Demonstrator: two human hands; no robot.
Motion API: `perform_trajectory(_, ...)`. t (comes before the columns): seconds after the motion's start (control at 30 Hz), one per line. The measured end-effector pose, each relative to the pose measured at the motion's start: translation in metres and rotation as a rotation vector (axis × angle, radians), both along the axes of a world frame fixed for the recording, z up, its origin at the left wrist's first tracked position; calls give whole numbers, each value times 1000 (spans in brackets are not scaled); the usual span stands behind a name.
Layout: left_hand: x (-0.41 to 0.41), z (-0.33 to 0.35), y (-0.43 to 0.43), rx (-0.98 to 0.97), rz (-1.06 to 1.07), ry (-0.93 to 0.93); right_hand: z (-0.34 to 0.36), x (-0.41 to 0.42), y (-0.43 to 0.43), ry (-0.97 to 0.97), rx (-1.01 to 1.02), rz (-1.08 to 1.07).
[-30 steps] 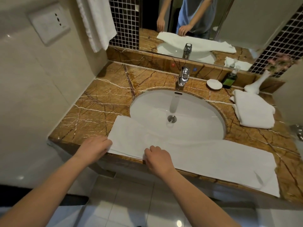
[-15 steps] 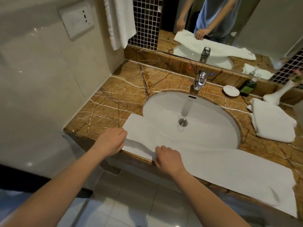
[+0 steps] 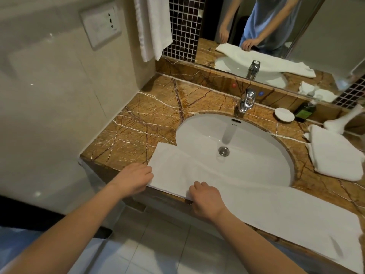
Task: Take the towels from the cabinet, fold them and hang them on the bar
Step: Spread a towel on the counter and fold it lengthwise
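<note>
**Double grip, fold coming**

Pinching the towel (image 3: 256, 204) at its left end with the left hand (image 3: 136, 178), curling the right hand (image 3: 205, 198) over its near edge. Stretched flat along the counter (image 3: 142, 123) front, across the sink (image 3: 256, 139) lip, probably to keep the fold square

Three white cloth towels are in direct view: one long towel (image 3: 256, 204), one folded towel (image 3: 335, 155) and one hanging towel (image 3: 154, 26). There are two bare hands, a left hand (image 3: 134, 178) and a right hand (image 3: 205, 198).

One of each:
- an oval white ceramic basin (image 3: 197, 135)
- a round metal drain (image 3: 223, 150)
- a chrome tap (image 3: 246, 101)
- a small round white soap dish (image 3: 284, 114)
- a dark green bottle (image 3: 304, 112)
- a white slender-necked vase (image 3: 343, 120)
- a white wall socket plate (image 3: 100, 26)
- a wall mirror (image 3: 335, 36)
- a brown veined marble counter (image 3: 148, 119)

Two small round dots sit behind the tap, one red dot (image 3: 234, 85) and one blue dot (image 3: 261, 93).
</note>
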State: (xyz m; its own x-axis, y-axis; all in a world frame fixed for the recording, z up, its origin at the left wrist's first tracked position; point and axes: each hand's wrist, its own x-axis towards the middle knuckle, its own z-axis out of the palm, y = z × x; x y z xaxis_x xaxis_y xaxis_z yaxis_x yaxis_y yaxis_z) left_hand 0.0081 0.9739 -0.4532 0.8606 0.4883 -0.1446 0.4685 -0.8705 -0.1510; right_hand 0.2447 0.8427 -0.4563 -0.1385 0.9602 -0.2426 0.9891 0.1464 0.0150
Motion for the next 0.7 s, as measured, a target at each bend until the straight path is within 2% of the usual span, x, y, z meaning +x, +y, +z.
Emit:
perform_trajectory(0.07,1,-4,0,-53,28,14,4,-1,2,75,37,-53)
perform_trajectory(0.17,-3,-8,-2,-113,122,-33,9,4,5,166,-53,-149)
perform_trajectory(0.33,-7,-7,-6,-99,41,-14,6,7,-3,164,-86,-14)
perform_trajectory(0.53,-3,-4,-2,-72,55,-122,-4,13,-2,209,-35,10)
perform_trajectory(0.63,10,-5,5,-83,161,-179,-5,12,0,258,74,-5)
perform_trajectory(0.7,22,-4,8,-136,235,-148,-10,9,4,244,182,-51)
